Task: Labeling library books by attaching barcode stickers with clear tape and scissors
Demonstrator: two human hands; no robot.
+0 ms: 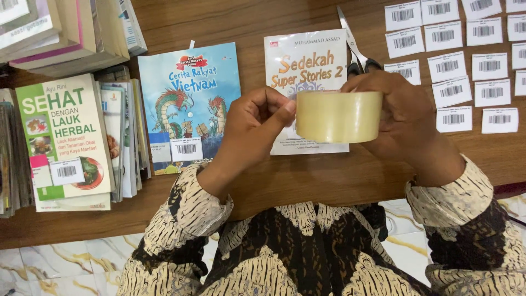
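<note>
Holding a tape roll [338, 117] above the table [307, 175]

Our right hand [402, 118] grips the glossy, translucent ring; our left hand [255, 129] pinches its edge, hiding the white book [307, 60] and scissors [353, 46] partly.

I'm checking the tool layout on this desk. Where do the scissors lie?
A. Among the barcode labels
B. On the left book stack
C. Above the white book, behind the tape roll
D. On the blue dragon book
C: the scissors lie along the white book's top right edge, handles behind the tape roll held by the right hand.
</note>
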